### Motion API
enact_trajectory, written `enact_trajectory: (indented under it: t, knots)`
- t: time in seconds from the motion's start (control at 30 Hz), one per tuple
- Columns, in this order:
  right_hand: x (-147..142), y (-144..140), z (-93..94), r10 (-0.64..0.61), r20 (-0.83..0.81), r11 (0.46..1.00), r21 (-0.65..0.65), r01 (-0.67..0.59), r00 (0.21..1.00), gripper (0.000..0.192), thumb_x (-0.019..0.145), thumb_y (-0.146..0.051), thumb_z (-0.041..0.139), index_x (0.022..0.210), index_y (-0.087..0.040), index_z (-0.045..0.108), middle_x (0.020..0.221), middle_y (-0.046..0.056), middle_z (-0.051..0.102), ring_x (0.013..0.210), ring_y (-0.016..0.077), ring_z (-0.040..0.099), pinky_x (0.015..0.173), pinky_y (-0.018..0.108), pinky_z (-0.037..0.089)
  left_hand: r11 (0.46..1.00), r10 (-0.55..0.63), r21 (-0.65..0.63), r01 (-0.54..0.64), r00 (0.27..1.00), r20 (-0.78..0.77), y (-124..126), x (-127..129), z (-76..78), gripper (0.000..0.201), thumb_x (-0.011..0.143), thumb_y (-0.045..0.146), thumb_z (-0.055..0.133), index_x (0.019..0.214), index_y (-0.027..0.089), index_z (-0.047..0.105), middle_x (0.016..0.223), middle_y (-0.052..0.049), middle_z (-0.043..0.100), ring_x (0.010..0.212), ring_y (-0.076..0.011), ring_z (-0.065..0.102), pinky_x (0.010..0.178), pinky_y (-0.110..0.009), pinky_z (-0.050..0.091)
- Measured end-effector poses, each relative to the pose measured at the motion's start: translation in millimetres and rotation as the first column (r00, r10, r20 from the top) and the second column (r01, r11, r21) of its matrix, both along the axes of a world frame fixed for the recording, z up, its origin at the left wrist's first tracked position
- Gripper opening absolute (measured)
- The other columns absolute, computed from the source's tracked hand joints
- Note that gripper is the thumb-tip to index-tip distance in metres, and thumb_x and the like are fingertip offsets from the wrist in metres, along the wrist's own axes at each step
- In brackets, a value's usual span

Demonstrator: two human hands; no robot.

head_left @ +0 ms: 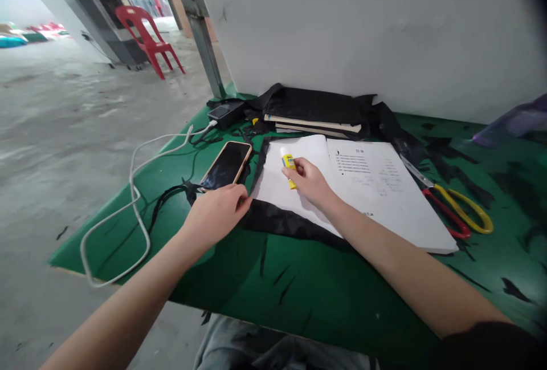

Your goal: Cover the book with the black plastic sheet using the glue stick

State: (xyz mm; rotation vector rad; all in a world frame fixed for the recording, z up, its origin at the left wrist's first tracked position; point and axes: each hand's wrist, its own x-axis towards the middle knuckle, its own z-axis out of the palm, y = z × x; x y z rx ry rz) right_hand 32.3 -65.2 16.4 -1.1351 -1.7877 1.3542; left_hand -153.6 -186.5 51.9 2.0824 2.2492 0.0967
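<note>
The right hand (308, 179) had the yellow glue stick (288, 161) clamped between thumb and fingers, right over the open book (384, 202)'s left page! Down at the black sheet (294, 224)'s corner sat the left hand (220, 210), beside the smartphone (226, 163); whether it pinched anything, I couldn't tell.

Your right hand (311, 181) has a yellow glue stick (288, 161) in its grip, over the left page of the open book (384, 204). Your left hand (217, 213) is at the book's near left corner, beside the phone (228, 162). Black material (282, 219) shows along the book's near edge. To the book's right, scissors (427, 182) lie on the green tabletop (320, 284); behind it sits a black-covered stack (316, 106).
</note>
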Motion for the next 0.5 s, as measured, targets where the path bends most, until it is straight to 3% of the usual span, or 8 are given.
enact_trajectory:
  t: [0.2,0.33,0.5]
  knots:
    - [0,-2,3.3,0.028,0.011,1.0,-0.007,-0.028,1.0,0.033,0.078,-0.05,0.057,0.093,-0.021,0.054,0.08,0.003,0.058,0.069,0.0154,0.056,0.06,0.031,0.05,0.997,0.049,-0.061,-0.049,0.999,-0.003,-23,8,-8.0,0.031,0.09,0.045,0.038,0.076,0.022,0.054,0.079,0.0,0.063,0.063,-0.0153,0.056,0.052,-0.025,0.027]
    - [2,-3,2.9,0.041,-0.011,0.999,0.033,-0.041,0.999,0.02,0.082,-0.04,0.051,0.089,-0.022,0.051,0.082,0.003,0.056,0.067,0.0149,0.054,0.056,0.03,0.046,0.994,0.106,-0.034,-0.105,0.994,0.035,-28,12,-13.5,0.029,0.089,0.046,0.042,0.078,0.022,0.055,0.084,0.001,0.063,0.064,-0.0152,0.057,0.053,-0.025,0.028]
    - [4,-9,4.7,0.033,-0.021,0.97,0.241,-0.027,0.999,0.007,0.079,-0.025,0.047,0.084,-0.023,0.043,0.073,-0.001,0.05,0.062,0.0126,0.047,0.056,0.028,0.039,0.99,0.138,-0.01,-0.137,0.987,0.082,-30,15,-17.3,0.024,0.087,0.044,0.047,0.079,0.023,0.056,0.086,0.002,0.064,0.066,-0.0156,0.057,0.054,-0.025,0.03]
